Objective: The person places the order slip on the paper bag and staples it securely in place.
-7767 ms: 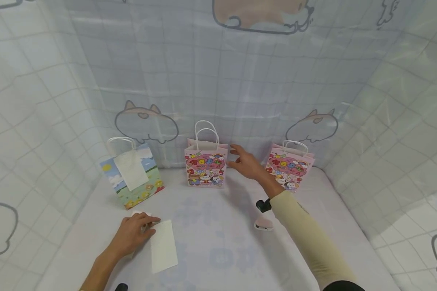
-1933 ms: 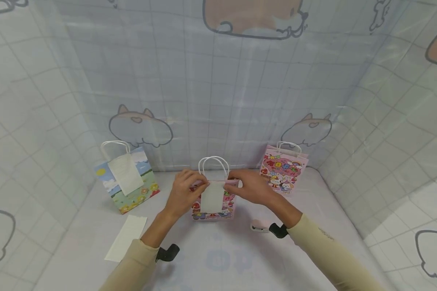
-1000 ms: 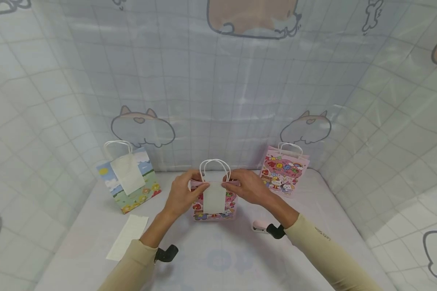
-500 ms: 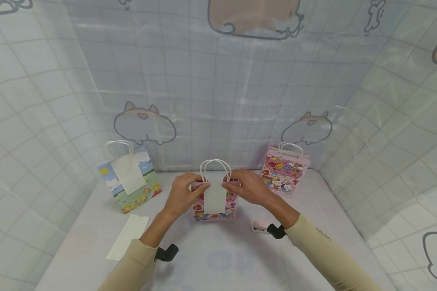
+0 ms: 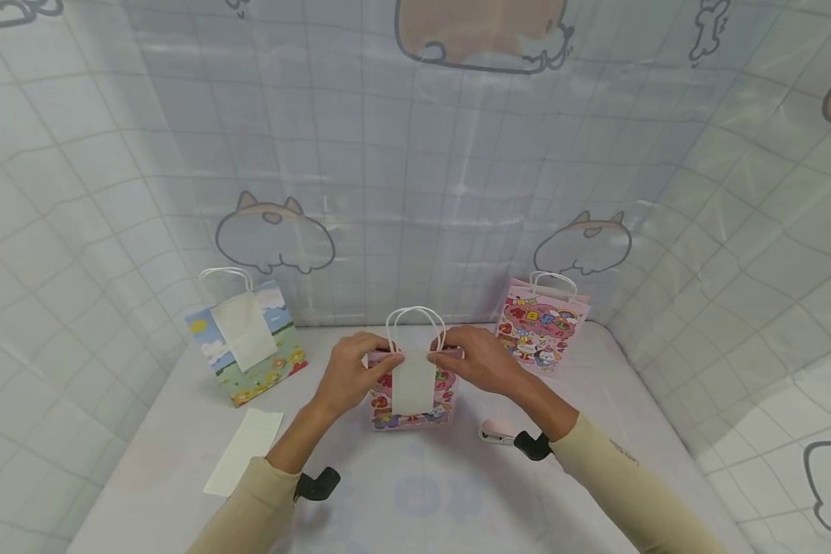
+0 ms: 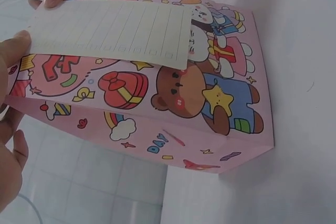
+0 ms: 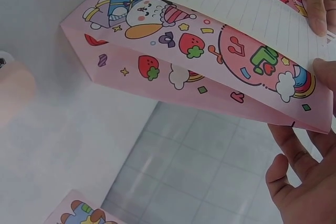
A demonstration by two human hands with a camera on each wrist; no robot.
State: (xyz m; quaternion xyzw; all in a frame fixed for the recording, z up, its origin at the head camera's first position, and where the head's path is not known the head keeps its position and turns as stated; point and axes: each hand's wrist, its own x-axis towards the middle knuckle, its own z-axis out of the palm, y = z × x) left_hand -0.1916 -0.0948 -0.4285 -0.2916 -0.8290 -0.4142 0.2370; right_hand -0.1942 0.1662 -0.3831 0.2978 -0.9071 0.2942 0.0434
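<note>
A pink cartoon-print paper gift bag [image 5: 381, 408] with white handles stands upright at the middle of the table. Against its front, just below the handles, lies a lined paper sheet [image 5: 413, 388]. My left hand [image 5: 349, 373] pinches the sheet's top left corner and the bag's rim, thumb in front and fingers behind. On the other side, my right hand [image 5: 481, 358] pinches the top right corner and rim likewise. Both wrist views show the thumbs on the sheet [image 6: 115, 30]; the fingertips behind the rim are partly hidden.
At the back left leans a landscape-print bag [image 5: 287, 346] bearing a similar sheet. Another pink bag [image 5: 540, 331] stands at the back right. Another lined sheet [image 5: 245, 450] lies near my left forearm. A small pink and white stapler-like item [image 5: 496, 431] sits by my right wrist.
Since the oldest frame, the middle bag has come nearer and one sheet has gone from the table onto its front, both hands now gripping it. Lately the bag shifted slightly nearer and rightward.
</note>
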